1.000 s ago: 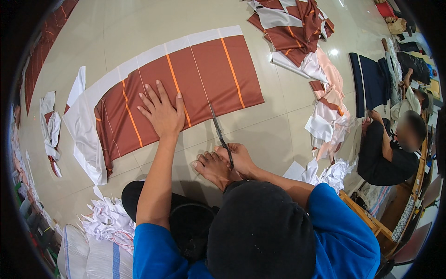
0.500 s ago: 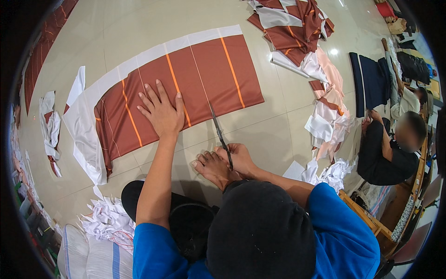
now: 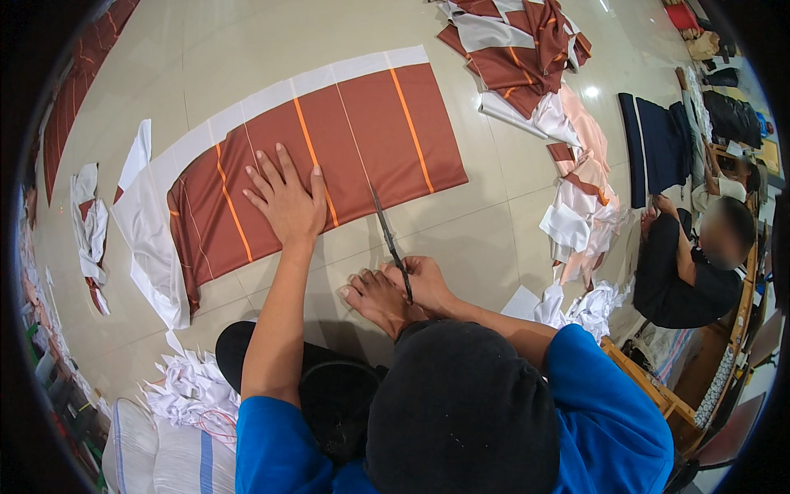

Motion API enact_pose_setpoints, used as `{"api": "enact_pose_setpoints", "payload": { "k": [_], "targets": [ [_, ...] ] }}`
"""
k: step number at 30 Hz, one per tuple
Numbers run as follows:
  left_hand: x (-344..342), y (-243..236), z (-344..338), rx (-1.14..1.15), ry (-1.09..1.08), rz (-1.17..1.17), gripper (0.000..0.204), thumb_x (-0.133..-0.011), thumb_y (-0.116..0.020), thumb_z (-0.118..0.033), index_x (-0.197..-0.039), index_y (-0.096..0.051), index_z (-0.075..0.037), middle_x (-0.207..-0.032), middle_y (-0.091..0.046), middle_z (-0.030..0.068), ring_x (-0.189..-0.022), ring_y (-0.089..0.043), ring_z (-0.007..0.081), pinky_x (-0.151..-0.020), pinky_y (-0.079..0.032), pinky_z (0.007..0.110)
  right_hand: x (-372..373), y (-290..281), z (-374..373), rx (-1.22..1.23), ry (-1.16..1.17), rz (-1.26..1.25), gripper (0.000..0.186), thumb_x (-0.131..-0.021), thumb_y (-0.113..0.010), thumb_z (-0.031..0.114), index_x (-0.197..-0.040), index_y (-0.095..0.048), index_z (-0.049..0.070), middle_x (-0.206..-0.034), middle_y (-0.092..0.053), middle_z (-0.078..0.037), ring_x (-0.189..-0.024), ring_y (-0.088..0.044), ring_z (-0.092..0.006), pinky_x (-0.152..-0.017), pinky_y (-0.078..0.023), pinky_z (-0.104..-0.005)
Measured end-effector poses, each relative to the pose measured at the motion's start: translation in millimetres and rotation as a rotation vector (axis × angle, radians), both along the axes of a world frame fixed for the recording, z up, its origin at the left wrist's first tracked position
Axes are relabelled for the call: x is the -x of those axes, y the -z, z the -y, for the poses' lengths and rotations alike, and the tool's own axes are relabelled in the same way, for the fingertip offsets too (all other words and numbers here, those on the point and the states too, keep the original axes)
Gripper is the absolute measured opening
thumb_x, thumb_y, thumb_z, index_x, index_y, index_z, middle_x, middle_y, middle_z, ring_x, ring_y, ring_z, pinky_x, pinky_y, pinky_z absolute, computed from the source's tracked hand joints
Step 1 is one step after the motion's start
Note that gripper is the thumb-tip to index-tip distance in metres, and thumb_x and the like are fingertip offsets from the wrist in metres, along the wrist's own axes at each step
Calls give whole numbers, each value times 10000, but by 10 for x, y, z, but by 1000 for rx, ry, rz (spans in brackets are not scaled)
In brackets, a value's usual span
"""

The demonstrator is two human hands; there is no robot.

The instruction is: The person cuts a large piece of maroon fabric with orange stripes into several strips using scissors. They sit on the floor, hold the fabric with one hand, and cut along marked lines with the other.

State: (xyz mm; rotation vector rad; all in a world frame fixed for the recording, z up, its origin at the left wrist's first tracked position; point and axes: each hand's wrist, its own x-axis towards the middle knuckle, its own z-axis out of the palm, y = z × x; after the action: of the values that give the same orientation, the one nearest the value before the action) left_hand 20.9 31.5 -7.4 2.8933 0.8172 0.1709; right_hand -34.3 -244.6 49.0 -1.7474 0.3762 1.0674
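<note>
A reddish-brown cloth (image 3: 341,123) with orange stripes, thin pale lines and a white far border lies spread on the tiled floor. My left hand (image 3: 290,202) rests flat on it, fingers spread, left of a long orange stripe. Around the handles of dark scissors (image 3: 389,237) my right hand (image 3: 424,282) is closed, close beside my bare foot (image 3: 378,300). The long blades point away from me. Their tips meet the cloth's near edge at the foot of a thin pale line. At the cloth's left end, a white part (image 3: 156,272) hangs loosely toward me.
Brown, white and peach scraps (image 3: 527,58) are heaped at the far right. White shreds (image 3: 193,387) lie near stuffed sacks (image 3: 185,461) at lower left. On the right, another person (image 3: 687,267) sits beside folded navy cloth (image 3: 654,144). A narrow scrap bundle (image 3: 89,218) lies far left.
</note>
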Motion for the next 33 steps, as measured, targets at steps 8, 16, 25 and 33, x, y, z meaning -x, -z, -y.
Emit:
{"api": "enact_pose_setpoints", "payload": {
  "k": [8,16,25,33],
  "targets": [
    [-5,-15,2,13,1,-20,859,-1149,-422,-626,-1817,-227,-124,-1870,-160,260,-1715,-101,535,-1339,-80,746,1,2,2,-18,2,13,542,-943,-848,461,-842,-757,-63,-715,-701,-98,-704,-655,-159,-636,-526,-377],
    [-6,-25,7,24,-4,-24,860,-1148,-413,-633,-1819,-224,-130,-1876,-150,249,-1720,-90,525,-1345,-72,739,9,-12,4,-34,-1,21,528,-943,-843,455,-835,-745,-52,-725,-701,-95,-708,-657,-152,-638,-529,-371],
    [-5,-26,6,16,-1,-16,869,-1141,-424,-636,-1817,-228,-126,-1873,-158,251,-1717,-96,531,-1342,-83,743,-124,45,-86,-70,39,-19,509,-939,-842,461,-729,-676,29,-660,-662,-66,-623,-623,-143,-592,-484,-340],
    [0,-2,5,2,4,16,855,-1145,-438,-627,-1819,-235,-142,-1865,-187,258,-1706,-134,544,-1328,-118,755,-176,10,-122,-65,38,-20,520,-949,-855,465,-716,-666,41,-640,-655,-57,-601,-617,-142,-576,-472,-327]
  ]
}}
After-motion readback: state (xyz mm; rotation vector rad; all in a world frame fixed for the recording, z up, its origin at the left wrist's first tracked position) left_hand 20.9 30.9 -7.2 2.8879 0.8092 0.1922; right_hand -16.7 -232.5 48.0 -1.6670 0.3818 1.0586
